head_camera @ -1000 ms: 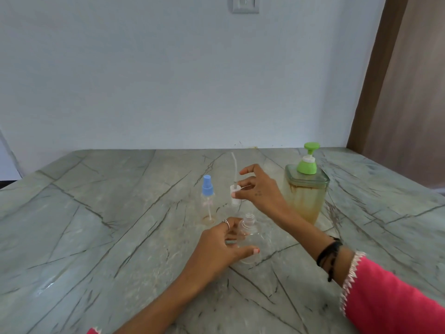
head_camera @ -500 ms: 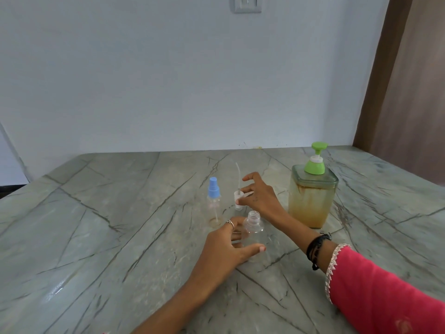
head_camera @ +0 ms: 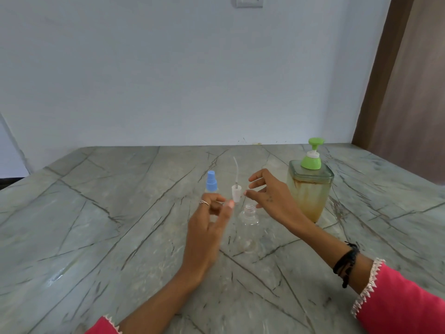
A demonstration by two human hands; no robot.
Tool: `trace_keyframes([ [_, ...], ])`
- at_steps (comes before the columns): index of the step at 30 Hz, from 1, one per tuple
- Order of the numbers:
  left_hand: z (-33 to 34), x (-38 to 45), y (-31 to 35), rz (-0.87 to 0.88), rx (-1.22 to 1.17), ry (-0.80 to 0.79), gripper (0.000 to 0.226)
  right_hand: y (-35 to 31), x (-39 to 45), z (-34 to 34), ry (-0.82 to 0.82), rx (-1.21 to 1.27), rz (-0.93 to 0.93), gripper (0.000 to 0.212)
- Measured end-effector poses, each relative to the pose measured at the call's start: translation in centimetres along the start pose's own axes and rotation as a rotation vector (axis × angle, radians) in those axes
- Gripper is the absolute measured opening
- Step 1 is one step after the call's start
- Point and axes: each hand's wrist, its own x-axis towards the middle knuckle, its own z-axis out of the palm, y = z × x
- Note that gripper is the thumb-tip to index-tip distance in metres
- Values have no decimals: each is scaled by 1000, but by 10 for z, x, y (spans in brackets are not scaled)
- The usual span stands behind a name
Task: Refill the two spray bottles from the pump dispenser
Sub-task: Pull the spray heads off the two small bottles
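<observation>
An uncapped clear spray bottle (head_camera: 248, 225) stands on the marble table (head_camera: 96, 225), with neither hand on it. Its white spray head (head_camera: 236, 193) rests upside down just behind it, the dip tube pointing up. My right hand (head_camera: 269, 196) hovers to the right of that head, fingers spread, one fingertip close to it. My left hand (head_camera: 209, 225) is raised left of the clear bottle with fingers apart and holds nothing. A second spray bottle with a blue cap (head_camera: 212, 182) stands behind my left fingers, its body mostly hidden. The pump dispenser (head_camera: 310, 189) with a green pump head stands at the right.
The table runs back to a pale wall (head_camera: 192, 80) with a switch plate at the top. A brown door or panel (head_camera: 409, 92) rises at the far right. The dispenser holds yellowish liquid with brown streaks on its wall.
My right hand has opened off the white spray head, which now stands on the table. My left hand has let go of the clear bottle and lifted.
</observation>
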Motion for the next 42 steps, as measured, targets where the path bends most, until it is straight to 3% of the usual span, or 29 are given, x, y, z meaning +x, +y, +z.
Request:
trace_keyframes([
  [2,-5,7,-4,44,67,152,16,-6,-3,-5,4,24,-25,14],
  [5,-12,21,-14,-1,110,264,32,-14,-5,-9,3,53,-65,7],
  [9,-11,31,-23,-208,138,88,68,-22,-4,-10,7,69,-81,6],
  [11,-9,35,-24,-233,186,8,76,-25,-4,-10,4,75,-85,6],
  [21,-24,39,-18,-161,271,-42,34,-42,-11,-25,-15,92,-134,4],
  [27,-45,8,-3,-118,278,-119,33,-65,-25,-16,-129,22,-187,24],
  [31,-49,-3,-2,-105,290,-168,32,-73,-36,2,-229,-245,-240,44],
  [36,-50,-6,-6,-81,246,-213,31,-77,-47,15,-189,-483,-298,42],
  [42,-49,-3,-12,-79,233,-255,31,-75,-42,22,-132,-574,-381,42],
])
